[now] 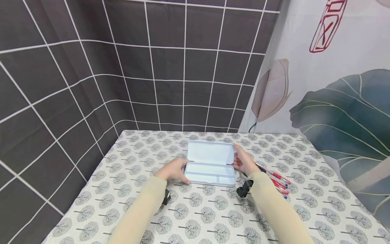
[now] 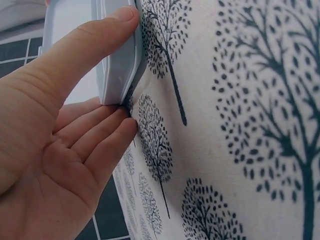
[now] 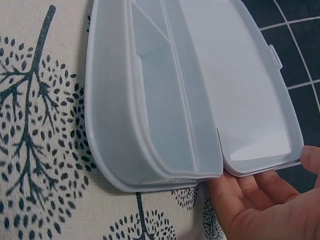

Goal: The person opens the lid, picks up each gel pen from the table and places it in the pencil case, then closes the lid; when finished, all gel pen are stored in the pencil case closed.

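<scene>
A pale blue plastic pencil case (image 1: 201, 178) lies opened on the table, its lid (image 1: 210, 152) swung back on the far side. Thin dividers split the tray (image 3: 165, 105) into compartments, and nothing lies in them. At the case's left end my left hand (image 1: 173, 170) grips it, the thumb (image 2: 95, 42) over the end wall and the fingers at the lower edge. My right hand (image 1: 244, 162) holds the right end near the hinge. Its fingers (image 3: 235, 192) reach behind the lid and its thumb is at the lid's edge.
Several red and clear pens (image 1: 275, 176) lie in a loose bunch right of the case, partly behind the right forearm. The tablecloth (image 1: 210, 217) carries a tree print. A dark gridded curtain (image 1: 164, 64) hangs behind the table, and a flower-printed cloth (image 1: 304, 67) hangs at right.
</scene>
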Action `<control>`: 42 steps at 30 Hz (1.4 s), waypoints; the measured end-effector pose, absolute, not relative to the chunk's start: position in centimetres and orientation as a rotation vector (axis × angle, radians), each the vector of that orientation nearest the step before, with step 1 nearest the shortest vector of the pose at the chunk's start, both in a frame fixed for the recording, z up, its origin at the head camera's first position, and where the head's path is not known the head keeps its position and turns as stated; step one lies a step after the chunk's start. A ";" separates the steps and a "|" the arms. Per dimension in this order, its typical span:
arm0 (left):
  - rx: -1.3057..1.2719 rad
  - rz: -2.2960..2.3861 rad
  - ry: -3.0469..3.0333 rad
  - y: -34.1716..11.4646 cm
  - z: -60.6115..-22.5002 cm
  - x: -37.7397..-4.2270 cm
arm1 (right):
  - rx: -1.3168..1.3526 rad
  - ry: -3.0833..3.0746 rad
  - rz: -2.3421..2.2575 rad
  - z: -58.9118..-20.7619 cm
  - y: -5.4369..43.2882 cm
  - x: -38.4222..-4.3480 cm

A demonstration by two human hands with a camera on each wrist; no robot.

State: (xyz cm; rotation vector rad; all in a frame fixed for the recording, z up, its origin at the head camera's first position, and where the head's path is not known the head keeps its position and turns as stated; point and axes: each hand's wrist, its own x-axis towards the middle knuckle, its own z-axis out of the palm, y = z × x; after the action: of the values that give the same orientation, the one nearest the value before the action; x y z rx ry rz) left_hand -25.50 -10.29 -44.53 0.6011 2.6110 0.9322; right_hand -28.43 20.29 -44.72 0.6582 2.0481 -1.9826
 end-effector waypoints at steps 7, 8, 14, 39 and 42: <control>0.596 0.910 2.606 -10.2 -44.3 -25.3 | 0.687 2.045 -1.972 -45.0 20.3 -28.6; 0.595 0.907 2.610 -10.2 -44.3 -25.3 | 0.683 2.048 -1.969 -45.0 20.3 -28.6; 0.597 0.862 2.652 -10.0 -44.2 -25.4 | 0.644 2.049 -1.974 -44.7 20.2 -28.7; 0.580 0.903 2.643 -9.9 -44.4 -25.2 | 0.402 2.192 -1.830 -42.4 21.3 -27.9; 0.585 0.901 2.648 -9.9 -44.5 -25.2 | 0.321 2.259 -1.758 -41.8 21.9 -27.3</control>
State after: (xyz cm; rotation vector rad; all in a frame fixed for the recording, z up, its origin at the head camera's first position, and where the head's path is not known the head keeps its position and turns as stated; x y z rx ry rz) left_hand -25.20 -9.94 -44.46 0.5853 2.6482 0.9008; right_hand -27.29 21.90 -41.79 0.3214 2.2592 -1.7575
